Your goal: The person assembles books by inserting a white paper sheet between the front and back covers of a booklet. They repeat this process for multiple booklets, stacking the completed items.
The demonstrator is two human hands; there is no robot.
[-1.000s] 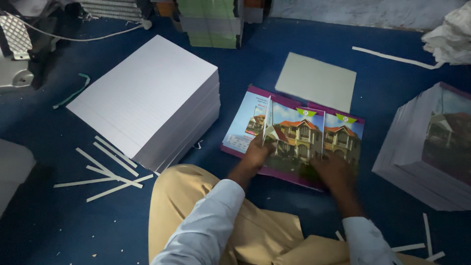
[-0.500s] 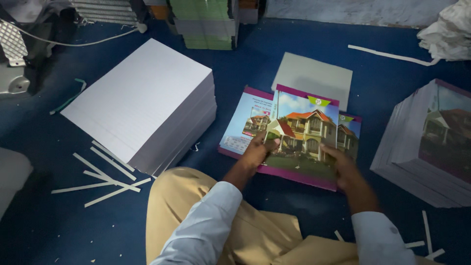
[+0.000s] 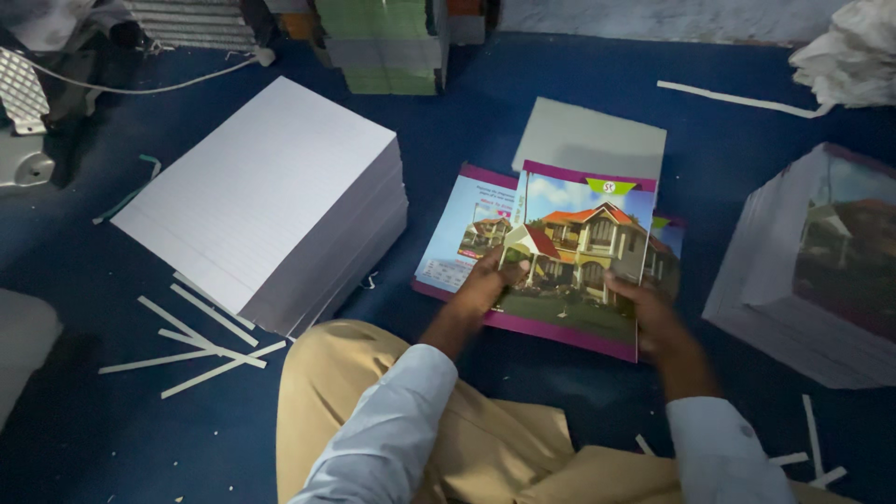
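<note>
I hold a folded notebook with a house picture on its purple-edged cover (image 3: 579, 252) above the blue floor, tilted up toward me. My left hand (image 3: 481, 285) grips its left edge, thumb on the cover. My right hand (image 3: 653, 313) grips its lower right edge. Under it lies an open printed cover sheet (image 3: 457, 233) of the same design, flat on the floor, partly hidden by the notebook.
A thick stack of ruled white paper (image 3: 271, 201) stands to the left. A pale grey card (image 3: 588, 140) lies behind. A pile of finished picture-cover notebooks (image 3: 821, 261) sits at right. White paper strips (image 3: 196, 341) litter the floor near my knee (image 3: 345, 373). Green stacks (image 3: 387, 42) stand at the back.
The cover, spread flat a second ago, has been folded shut into one notebook and lifted off the floor by both hands.
</note>
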